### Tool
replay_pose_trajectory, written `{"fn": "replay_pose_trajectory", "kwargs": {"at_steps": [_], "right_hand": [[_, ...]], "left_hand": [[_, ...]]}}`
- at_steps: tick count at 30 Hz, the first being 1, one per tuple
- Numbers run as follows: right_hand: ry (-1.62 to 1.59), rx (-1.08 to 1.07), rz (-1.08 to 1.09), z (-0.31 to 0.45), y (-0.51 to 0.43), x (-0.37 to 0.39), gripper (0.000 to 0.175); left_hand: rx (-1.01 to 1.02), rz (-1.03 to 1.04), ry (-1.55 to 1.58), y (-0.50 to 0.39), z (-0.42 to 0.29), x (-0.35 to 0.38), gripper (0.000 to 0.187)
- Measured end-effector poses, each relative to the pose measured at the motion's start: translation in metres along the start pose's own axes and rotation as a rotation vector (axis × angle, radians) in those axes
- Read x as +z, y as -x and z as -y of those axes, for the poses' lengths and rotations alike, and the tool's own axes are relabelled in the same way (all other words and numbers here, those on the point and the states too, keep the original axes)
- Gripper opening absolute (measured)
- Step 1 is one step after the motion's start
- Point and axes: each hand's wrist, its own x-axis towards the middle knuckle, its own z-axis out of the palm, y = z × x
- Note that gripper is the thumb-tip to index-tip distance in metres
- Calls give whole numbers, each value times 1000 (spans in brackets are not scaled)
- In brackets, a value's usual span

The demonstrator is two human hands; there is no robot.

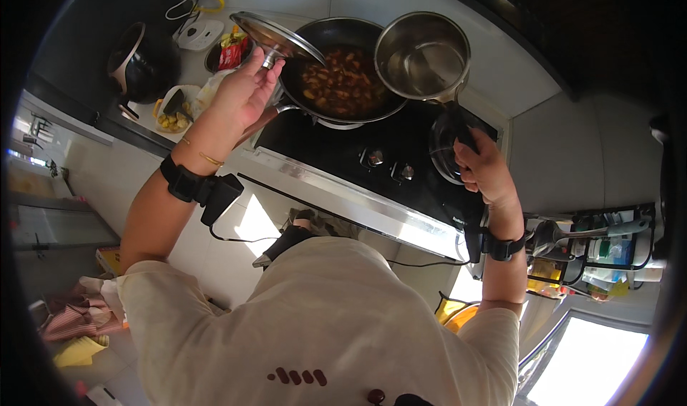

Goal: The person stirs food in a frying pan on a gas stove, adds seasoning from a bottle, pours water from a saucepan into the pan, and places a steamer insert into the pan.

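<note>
My left hand (pixel 252 84) grips the metal knob of a glass pot lid (pixel 279 34), which is tilted beside the wok's left rim. My right hand (pixel 485 164) is closed around the dark handle of a steel saucepan (pixel 424 57). That saucepan is raised at the wok's right side, its open top facing me, with a little clear liquid seemingly inside. Between the two sits a dark wok (pixel 316 97) on the hob, holding chunks of food in brown sauce (pixel 343 81). The wok's brown handle (pixel 260 124) points toward me, partly behind my left forearm.
The black glass hob (pixel 333 154) has two knobs (pixel 389 164). A clear round glass item (pixel 445 154) lies beneath my right hand. Left of the wok are a container of yellowish pieces (pixel 174 117), a red packet (pixel 232 49) and a black pot (pixel 145 68). A utensil rack (pixel 596 245) stands at right.
</note>
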Motion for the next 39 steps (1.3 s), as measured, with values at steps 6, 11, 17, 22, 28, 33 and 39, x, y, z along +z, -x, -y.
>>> {"fn": "replay_pose_trajectory", "kwargs": {"at_steps": [6,11,17,22,28,33,39], "right_hand": [[188,24,36,-6,-18,27,39],[504,-122,58,-9,-40,55,34],[669,-146,83,-7,-64,89,30],[788,-200,82,-9,-96,107,35],[897,-360,-20,-8,-134,121,40],[884,-333,-91,5,-160,125,41],[733,-227,-158,21,-183,110,39]], "left_hand": [[-8,-5,47,-5,-15,-12,28],[-11,-21,23,-15,-24,-20,26],[-7,-14,1,-27,-32,-28,29],[-39,-40,54,-36,-40,-34,24],[-46,-26,79,-43,-45,-41,22],[-44,-19,81,-45,-44,-40,21],[-51,-14,59,-43,-42,-32,21]]}}
